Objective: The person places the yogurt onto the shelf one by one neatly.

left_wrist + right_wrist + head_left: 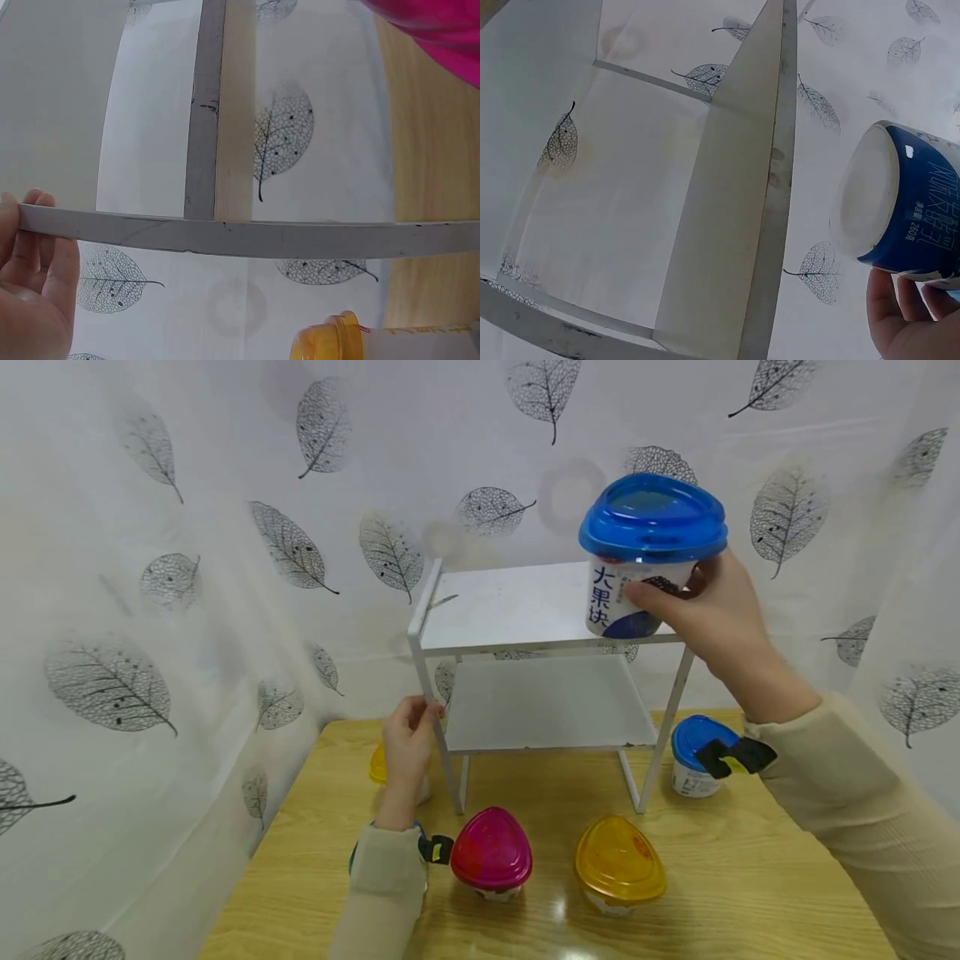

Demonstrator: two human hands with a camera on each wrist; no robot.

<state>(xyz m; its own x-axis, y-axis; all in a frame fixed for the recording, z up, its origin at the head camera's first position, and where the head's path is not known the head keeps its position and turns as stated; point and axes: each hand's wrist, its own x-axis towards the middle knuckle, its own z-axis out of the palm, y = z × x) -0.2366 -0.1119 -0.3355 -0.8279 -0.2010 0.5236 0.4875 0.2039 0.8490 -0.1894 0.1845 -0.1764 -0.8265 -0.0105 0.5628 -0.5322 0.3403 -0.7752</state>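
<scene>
My right hand (716, 610) holds up a white yogurt cup (647, 547) with a blue lid, its thumb across the printed front. In the head view the cup overlaps the right part of the white two-tier shelf's top board (510, 606). The right wrist view shows the cup's pale base (866, 199), tilted, beside the shelf edge, fingers under its side. My left hand (408, 735) grips the shelf's left front post (135, 229), fingers and thumb around it. The lower board (551, 702) bears nothing visible.
On the wooden table (750, 893) stand a magenta-lidded cup (492, 850) and a yellow-lidded cup (619, 860) in front. A blue-lidded cup (696, 772) stands right of the shelf. Another yellow-lidded cup (377, 767) is partly behind my left hand. Leaf-patterned sheeting (225, 460) hangs behind.
</scene>
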